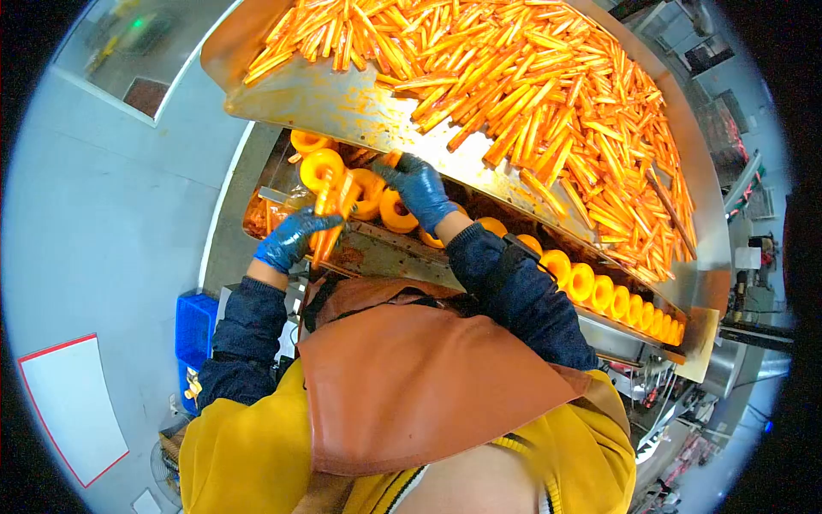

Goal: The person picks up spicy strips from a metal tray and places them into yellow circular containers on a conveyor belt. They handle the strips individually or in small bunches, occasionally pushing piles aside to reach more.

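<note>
Bundle of long, orange, sauce-coated sticks: grasped in blue-gloved left hand, the nearer hand; long axis pointing away from brown, smooth-faced apron, far ends by glossy yellow-orange rings. Blue-gloved right hand: right of bundle, fingers curled, grip indeterminable. Legible writing: none.

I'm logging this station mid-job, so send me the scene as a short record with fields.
left hand: blue-gloved, gripping several orange sticks
right hand: blue-gloved, near the row of yellow-orange rings; a small orange piece shows at its tip, grip unclear
metal tray: bears a heap of glossy orange sticks; bare metal shows along its near side
ring row: runs below the tray's near edge
off to the left: blue bin
</note>
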{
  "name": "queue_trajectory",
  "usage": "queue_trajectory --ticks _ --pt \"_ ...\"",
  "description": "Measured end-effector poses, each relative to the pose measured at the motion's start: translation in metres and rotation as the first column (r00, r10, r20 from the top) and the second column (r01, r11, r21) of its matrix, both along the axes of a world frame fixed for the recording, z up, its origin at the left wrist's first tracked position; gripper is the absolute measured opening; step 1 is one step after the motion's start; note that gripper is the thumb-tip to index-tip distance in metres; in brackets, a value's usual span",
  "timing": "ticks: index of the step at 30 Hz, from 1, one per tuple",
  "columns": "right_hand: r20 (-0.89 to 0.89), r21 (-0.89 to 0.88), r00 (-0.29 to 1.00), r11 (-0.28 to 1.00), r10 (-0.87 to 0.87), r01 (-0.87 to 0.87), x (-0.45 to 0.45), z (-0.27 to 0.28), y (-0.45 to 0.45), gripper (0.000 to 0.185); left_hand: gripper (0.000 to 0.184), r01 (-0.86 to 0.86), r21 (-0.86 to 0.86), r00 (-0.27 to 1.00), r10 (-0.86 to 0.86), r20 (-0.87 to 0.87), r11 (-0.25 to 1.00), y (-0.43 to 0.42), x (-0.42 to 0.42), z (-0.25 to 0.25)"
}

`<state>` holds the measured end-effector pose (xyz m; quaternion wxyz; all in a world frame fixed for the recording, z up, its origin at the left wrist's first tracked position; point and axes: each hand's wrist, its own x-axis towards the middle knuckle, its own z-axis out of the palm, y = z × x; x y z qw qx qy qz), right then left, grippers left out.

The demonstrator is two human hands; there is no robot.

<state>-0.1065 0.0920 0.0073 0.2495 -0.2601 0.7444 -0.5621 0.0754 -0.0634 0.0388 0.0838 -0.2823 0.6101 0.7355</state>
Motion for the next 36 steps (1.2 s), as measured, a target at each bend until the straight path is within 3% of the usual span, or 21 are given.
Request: queue_trajectory --ticks 1,2,3,4,5,7,8,12,15,16,19,21,22,25,26,29,30,33,34,36 --pt "-0.158 0.202 0.980 0.976 0.117 -0.084 0.003 0.003 0.003 0.034 0.035 -0.001 -0.001 1.000 0.001 0.001 1.000 -0.001 -0.002 0.002" --pt "-0.291 0.219 0.942 0.970 0.169 -0.107 0.005 0.000 0.007 0.037 0.036 -0.129 -0.012 0.988 0.128 -0.087 0.992 -0.004 -0.006 0.004" --pt "-0.291 0.217 0.941 0.970 0.171 -0.109 0.007 -0.007 0.010 0.037 0.038 -0.257 -0.011 0.952 0.252 -0.176 0.966 -0.008 -0.012 0.005" --pt "-0.330 0.158 0.933 0.983 0.144 -0.096 0.009 -0.012 0.012 0.038 0.034 -0.365 0.199 0.867 0.410 -0.282 0.909 -0.007 -0.024 0.000" --pt "-0.366 0.099 0.924 0.992 0.114 -0.083 0.011 -0.018 0.016 0.038 0.034 -0.366 0.199 0.867 0.411 -0.282 0.909 -0.012 -0.031 -0.009" --pt "-0.350 0.141 0.930 0.988 0.114 -0.068 0.011 -0.013 0.023 0.040 0.033 -0.409 0.193 0.849 0.450 -0.277 0.892 -0.017 -0.039 -0.017" --pt "-0.308 0.245 0.938 0.966 0.157 -0.081 0.010 -0.012 0.026 0.044 0.033 -0.409 0.197 0.849 0.451 -0.276 0.891 -0.015 -0.040 -0.022" --pt "-0.293 0.510 0.918 0.856 0.265 -0.084 0.011 0.000 0.020 0.049 0.030 -0.255 -0.123 0.947 0.222 -0.232 0.959 0.002 -0.057 -0.028" --pt "-0.430 0.471 0.853 0.880 0.295 -0.067 0.017 -0.009 0.006 0.047 0.027 -0.119 -0.176 0.988 0.099 -0.122 0.977 -0.004 -0.062 -0.043" --pt "-0.605 0.357 0.763 0.934 0.228 0.004 0.019 -0.021 0.003 0.043 0.027 -0.112 -0.178 0.989 0.092 -0.118 0.978 -0.002 -0.062 -0.046" --pt "-0.491 0.448 0.825 0.893 0.280 -0.037 0.010 -0.023 0.004 0.040 0.024 -0.241 -0.099 0.947 0.212 -0.240 0.965 0.008 -0.065 -0.046" --pt "-0.459 0.484 0.840 0.874 0.288 -0.035 0.008 -0.007 0.021 0.039 0.025 -0.461 0.075 0.797 0.449 -0.404 0.884 0.010 -0.067 -0.041" --pt "-0.427 0.522 0.853 0.852 0.299 -0.038 0.006 0.005 0.034 0.038 0.021 -0.481 0.096 0.766 0.471 -0.437 0.871 0.006 -0.066 -0.044" --pt "-0.336 0.622 0.897 0.783 0.286 -0.017 0.000 0.055 0.076 0.035 0.023 -0.524 0.164 0.714 0.536 -0.450 0.836 0.001 -0.063 -0.025" --pt "-0.451 0.542 0.850 0.840 0.274 0.017 -0.002 0.059 0.100 0.035 0.025 -0.561 0.227 0.701 0.603 -0.381 0.796 0.000 -0.065 -0.021" --pt "-0.249 0.854 0.853 0.519 0.460 -0.031 -0.011 0.099 0.122 0.036 0.025 -0.489 0.189 0.776 0.524 -0.350 0.851 -0.005 -0.066 -0.032" --pt "-0.249 0.855 0.854 0.518 0.456 -0.027 -0.011 0.092 0.123 0.036 0.023 -0.434 -0.072 0.859 0.388 -0.335 0.898 -0.017 -0.067 -0.055" --pt "-0.279 0.849 0.807 0.526 0.520 -0.045 -0.011 0.072 0.125 0.040 0.022 -0.363 -0.121 0.905 0.319 -0.281 0.924 0.000 -0.069 -0.039" --pt "-0.371 0.795 0.808 0.606 0.458 0.021 -0.006 0.074 0.124 0.043 0.023 -0.331 -0.182 0.935 0.296 -0.197 0.926 -0.005 -0.069 -0.044" --pt "-0.545 0.643 0.773 0.754 0.323 0.138 -0.001 0.065 0.127 0.048 0.025 -0.376 -0.169 0.907 0.324 -0.267 0.911 -0.024 -0.059 -0.076"
